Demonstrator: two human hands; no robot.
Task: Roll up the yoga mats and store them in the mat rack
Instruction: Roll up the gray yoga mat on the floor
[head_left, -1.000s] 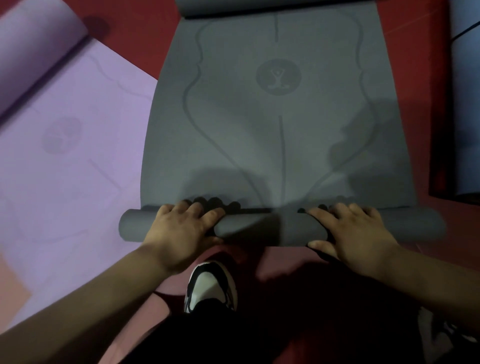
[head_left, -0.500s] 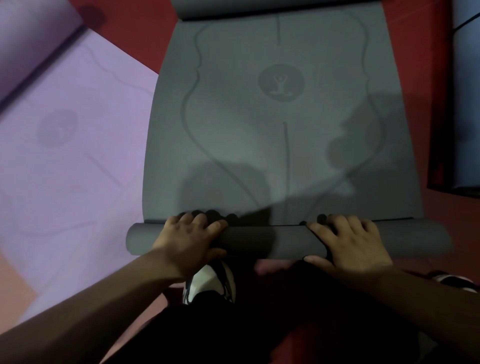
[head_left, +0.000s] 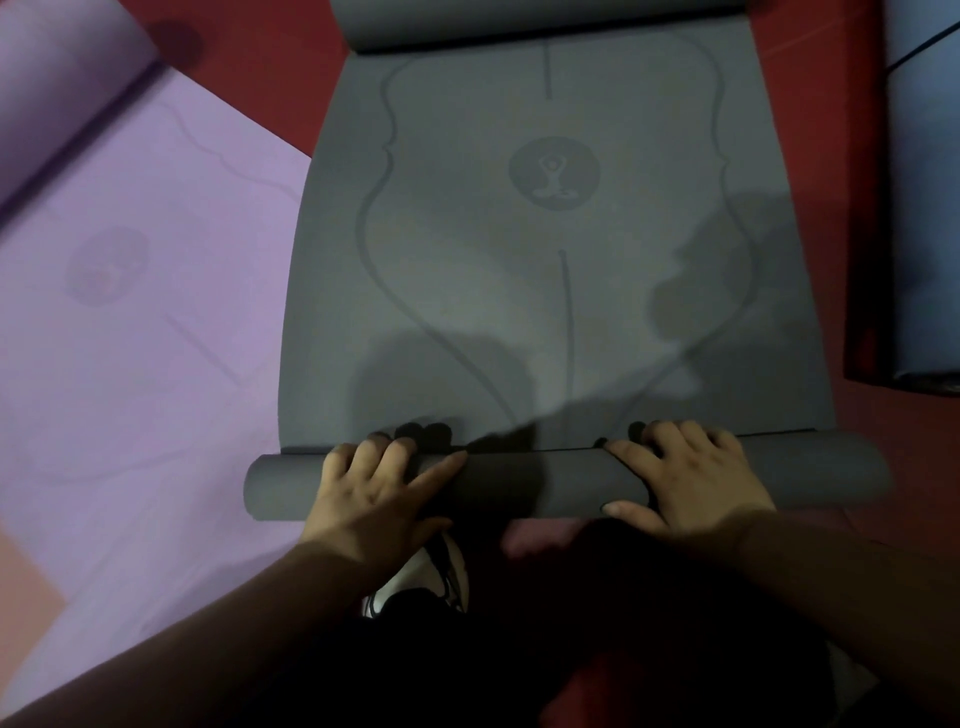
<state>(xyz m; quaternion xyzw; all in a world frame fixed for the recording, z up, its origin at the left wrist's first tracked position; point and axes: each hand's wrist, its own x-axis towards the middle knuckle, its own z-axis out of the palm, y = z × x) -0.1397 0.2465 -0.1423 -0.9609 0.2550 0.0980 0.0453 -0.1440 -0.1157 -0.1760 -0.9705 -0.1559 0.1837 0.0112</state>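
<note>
A grey yoga mat (head_left: 550, 291) lies flat on the red floor in front of me, with a round yoga-figure print in its middle. Its near end is wound into a roll (head_left: 545, 486) that runs across the frame. My left hand (head_left: 374, 493) lies over the left part of the roll, fingers curled over its far side, thumb along the top. My right hand (head_left: 691, 480) grips the right part, fingers over the far side, thumb on the near side. The mat's far end (head_left: 519, 21) is curled up too.
A purple mat (head_left: 145, 322) lies spread at an angle on the left, its far end curled up. A blue mat (head_left: 919, 197) lies along the right edge. My white and black shoe (head_left: 415, 577) stands just behind the roll. No mat rack shows.
The grey roll has moved a little forward over the flat mat and grown slightly thicker. Both hands have stayed on it and gone along.
</note>
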